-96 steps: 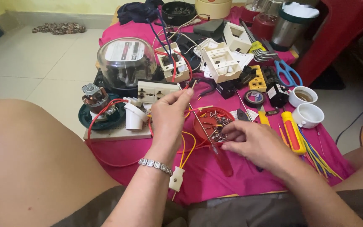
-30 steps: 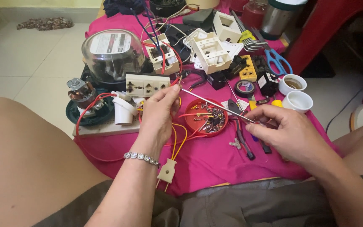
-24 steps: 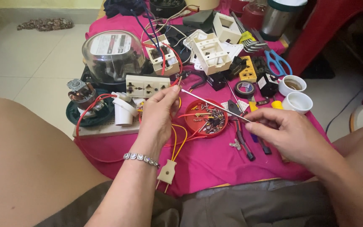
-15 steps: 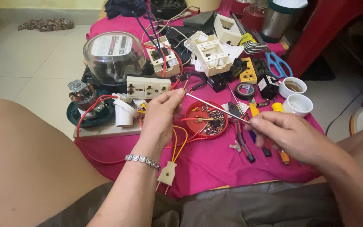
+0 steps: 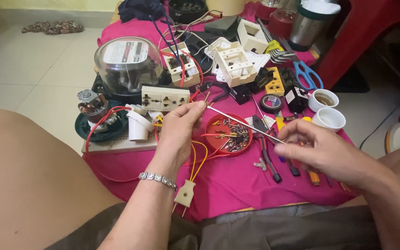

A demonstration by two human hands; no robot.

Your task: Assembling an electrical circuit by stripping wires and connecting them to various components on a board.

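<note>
At nine o'clock sits a glass-domed meter [image 5: 127,62] on the pink-covered tabletop [image 5: 237,185]. Our left hand [image 5: 178,134] pinches one end of a thin silver wire [image 5: 244,123], stretched over the red dish of screws [image 5: 230,134] toward three o'clock, where our right hand [image 5: 322,150] pinches its other end.

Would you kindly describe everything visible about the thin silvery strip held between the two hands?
The thin silvery strip is long, narrow and straight, and looks like metal or a stripped wire; which one cannot be told. It slants from upper left to lower right above the red dish of small parts, not touching it. The left hand pinches its upper end at the fingertips; the right hand pinches its lower end. It looks taut, and nothing else touches it.
</note>
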